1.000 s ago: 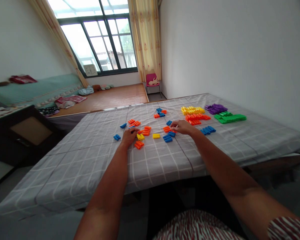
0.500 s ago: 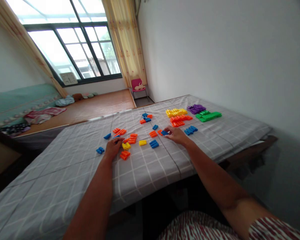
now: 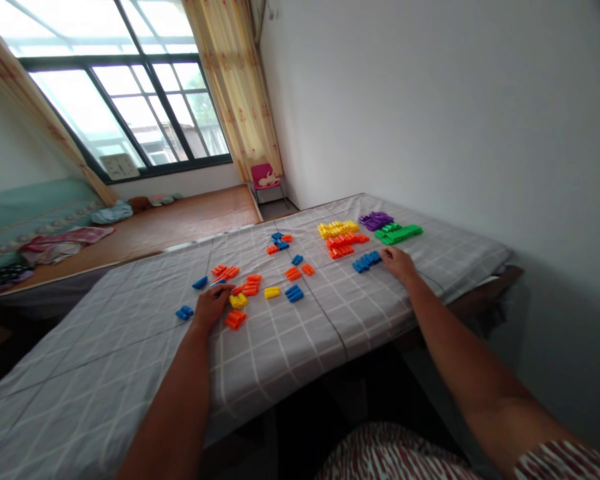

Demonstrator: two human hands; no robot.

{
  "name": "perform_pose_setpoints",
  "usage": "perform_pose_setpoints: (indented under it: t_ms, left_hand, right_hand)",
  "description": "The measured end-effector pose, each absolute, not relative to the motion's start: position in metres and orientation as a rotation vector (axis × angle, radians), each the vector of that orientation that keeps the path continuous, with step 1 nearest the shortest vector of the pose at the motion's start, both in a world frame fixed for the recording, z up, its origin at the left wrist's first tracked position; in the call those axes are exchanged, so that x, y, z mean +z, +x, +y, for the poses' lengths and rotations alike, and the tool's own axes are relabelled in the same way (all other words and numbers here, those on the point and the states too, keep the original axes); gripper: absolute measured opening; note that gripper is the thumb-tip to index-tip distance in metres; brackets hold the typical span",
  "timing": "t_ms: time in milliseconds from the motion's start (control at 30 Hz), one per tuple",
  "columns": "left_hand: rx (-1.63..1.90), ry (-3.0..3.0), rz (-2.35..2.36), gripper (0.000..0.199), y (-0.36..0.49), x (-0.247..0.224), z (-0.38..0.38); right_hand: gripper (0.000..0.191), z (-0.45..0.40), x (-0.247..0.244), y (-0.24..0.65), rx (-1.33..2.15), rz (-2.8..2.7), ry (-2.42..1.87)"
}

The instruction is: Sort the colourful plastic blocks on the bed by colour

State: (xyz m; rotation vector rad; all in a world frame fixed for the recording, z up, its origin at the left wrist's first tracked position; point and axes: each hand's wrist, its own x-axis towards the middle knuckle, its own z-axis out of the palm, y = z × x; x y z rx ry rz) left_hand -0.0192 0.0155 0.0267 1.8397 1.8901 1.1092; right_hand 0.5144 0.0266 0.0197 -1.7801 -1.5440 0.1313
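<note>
On the grey checked cloth [image 3: 280, 347], my right hand [image 3: 399, 261] is at the right end of a row of blue pieces [image 3: 366, 261], its fingers closed; whether a piece is between them is too small to tell. My left hand [image 3: 213, 305] rests on the cloth beside yellow pieces [image 3: 239, 301] and orange pieces [image 3: 251, 285], its fingers bent together, with what they hold unclear. A blue piece [image 3: 219, 283] shows just behind it. Around the middle lie a blue group [image 3: 294, 293], a yellow group [image 3: 272, 293] and small orange groups [image 3: 293, 273].
At the back right are yellow [image 3: 338, 229], orange [image 3: 347, 244], purple [image 3: 376, 221] and green piles [image 3: 398, 233]. A mixed blue and orange cluster [image 3: 280, 244] lies further left. A pink chair [image 3: 265, 177] stands beyond the table; a wall [image 3: 430, 120] runs along the right.
My right hand has moved right, from the orange and blue pieces near the middle to the blue row, which now looks longer. My left hand stays by the same pieces. The view has shifted slightly.
</note>
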Motion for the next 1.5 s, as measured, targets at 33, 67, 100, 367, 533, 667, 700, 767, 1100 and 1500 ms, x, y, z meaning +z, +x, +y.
perform_pose_setpoints:
  t_ms: [33, 67, 100, 367, 533, 667, 700, 767, 1100, 1500]
  left_hand:
    - [1.110, 1.844, 1.892, 0.033, -0.020, 0.026, 0.015]
    - [1.111, 1.847, 1.893, 0.033, -0.020, 0.026, 0.015]
    - [1.113, 1.846, 1.892, 0.034, -0.021, 0.026, 0.015]
    - [1.121, 1.847, 1.881, 0.032, -0.019, 0.027, 0.015]
    - [1.119, 1.866, 1.854, 0.033, -0.017, 0.025, 0.015]
    - [1.155, 1.803, 1.837, 0.034, -0.019, 0.020, 0.017]
    - [1.167, 1.790, 1.835, 0.034, -0.020, 0.019, 0.017]
    - [1.182, 1.770, 1.832, 0.033, -0.021, 0.018, 0.016]
    - [1.166, 1.786, 1.856, 0.032, -0.022, 0.019, 0.017]
    - [1.064, 1.881, 1.905, 0.032, -0.018, 0.020, 0.014]
  right_hand:
    - [0.031, 0.029, 0.017, 0.514, 0.121, -1.533, -1.793]
    - [0.033, 0.032, 0.016, 0.514, 0.102, -1.531, -1.808]
    - [0.035, 0.034, 0.014, 0.514, 0.075, -1.540, -1.820]
    - [0.037, 0.036, 0.012, 0.515, -0.097, -1.616, -1.833]
    - [0.030, 0.021, 0.028, 0.458, -0.099, -1.750, -1.474]
    - [0.033, 0.007, 0.030, 0.370, 0.210, -2.240, -1.061]
    - [0.037, 0.005, 0.029, 0.350, 0.248, -2.329, -0.986]
    - [0.040, 0.003, 0.025, 0.321, 0.270, -2.459, -0.930]
    - [0.037, 0.002, 0.040, 0.364, -0.004, -2.256, -1.578]
    - [0.040, 0.001, 0.027, 0.411, -0.292, -2.139, -1.795]
